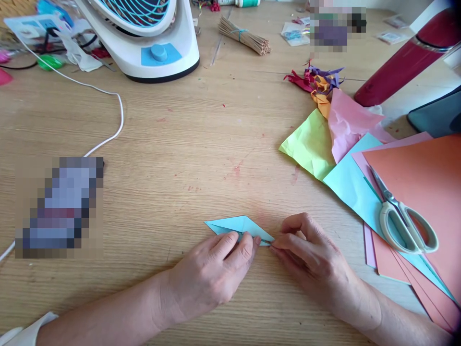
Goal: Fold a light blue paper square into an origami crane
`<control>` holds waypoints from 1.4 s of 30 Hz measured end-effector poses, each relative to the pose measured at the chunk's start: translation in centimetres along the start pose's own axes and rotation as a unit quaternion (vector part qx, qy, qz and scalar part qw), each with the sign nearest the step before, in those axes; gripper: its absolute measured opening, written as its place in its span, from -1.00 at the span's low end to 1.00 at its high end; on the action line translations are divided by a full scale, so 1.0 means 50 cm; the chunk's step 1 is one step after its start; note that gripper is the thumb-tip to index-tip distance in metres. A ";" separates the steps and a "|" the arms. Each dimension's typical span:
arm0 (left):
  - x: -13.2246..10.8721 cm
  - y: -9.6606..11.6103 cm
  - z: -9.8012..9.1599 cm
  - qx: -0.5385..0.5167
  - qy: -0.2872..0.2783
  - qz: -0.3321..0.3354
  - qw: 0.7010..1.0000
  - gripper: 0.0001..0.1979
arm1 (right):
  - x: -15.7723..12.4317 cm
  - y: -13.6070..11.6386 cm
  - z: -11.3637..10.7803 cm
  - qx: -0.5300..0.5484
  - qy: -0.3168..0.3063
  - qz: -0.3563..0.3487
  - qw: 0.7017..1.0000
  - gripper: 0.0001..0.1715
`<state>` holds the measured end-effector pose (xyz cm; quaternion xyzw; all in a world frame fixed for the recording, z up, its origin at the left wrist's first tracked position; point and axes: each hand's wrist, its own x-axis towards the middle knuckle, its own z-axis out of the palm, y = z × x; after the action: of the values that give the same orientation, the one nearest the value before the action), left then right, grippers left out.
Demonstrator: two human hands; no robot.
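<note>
A folded piece of light blue paper [239,224], long and pointed at both ends, lies near the front middle of the wooden table. My left hand [218,269] bends over its near edge, fingertips pressed onto the paper. At the paper's right tip, my right hand [313,259] pinches the point between thumb and forefinger. The near side of the paper is partly hidden under my left fingers.
Scissors [396,216] rest on coloured paper sheets [425,158] at the right. Behind them are crumpled green paper [309,144], small folded paper pieces [317,81] and a red flask [399,57]. A white fan [158,57] stands at the back; a phone [68,202] with a cable lies left.
</note>
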<state>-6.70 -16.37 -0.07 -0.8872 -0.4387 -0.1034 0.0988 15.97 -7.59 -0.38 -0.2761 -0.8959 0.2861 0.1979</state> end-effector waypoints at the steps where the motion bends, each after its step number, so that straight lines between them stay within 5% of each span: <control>1: 0.000 0.000 -0.001 -0.002 0.001 -0.002 1.000 -0.64 | 0.001 -0.001 -0.001 -0.002 0.003 0.004 1.000 -0.84; 6: -0.004 0.005 -0.005 -0.014 0.000 -0.008 1.000 -0.62 | 0.007 0.004 -0.002 0.016 -0.011 0.018 1.000 -0.80; 18: -0.009 0.012 0.000 -0.002 -0.023 -0.006 1.000 -0.60 | -0.021 0.025 -0.023 -0.045 -0.062 -0.069 0.995 -0.75; 23: 0.010 0.008 0.002 -0.017 0.049 -0.036 0.998 -0.71 | -0.013 0.016 -0.025 -0.103 -0.035 -0.129 0.986 -0.71; 30: 0.042 0.012 0.006 -0.070 0.026 -0.143 0.987 -0.74 | -0.017 0.005 -0.005 -0.087 -0.015 -0.043 0.995 -0.80; 42: 0.047 0.004 0.007 -0.195 -0.034 -0.204 0.959 -0.80 | 0.001 -0.011 0.011 0.041 -0.022 0.058 0.997 -0.82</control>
<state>-5.10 -14.61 0.23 -0.7837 -0.5851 -0.1749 -0.1140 15.45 -8.15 -0.44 -0.3126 -0.8701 0.3396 0.1729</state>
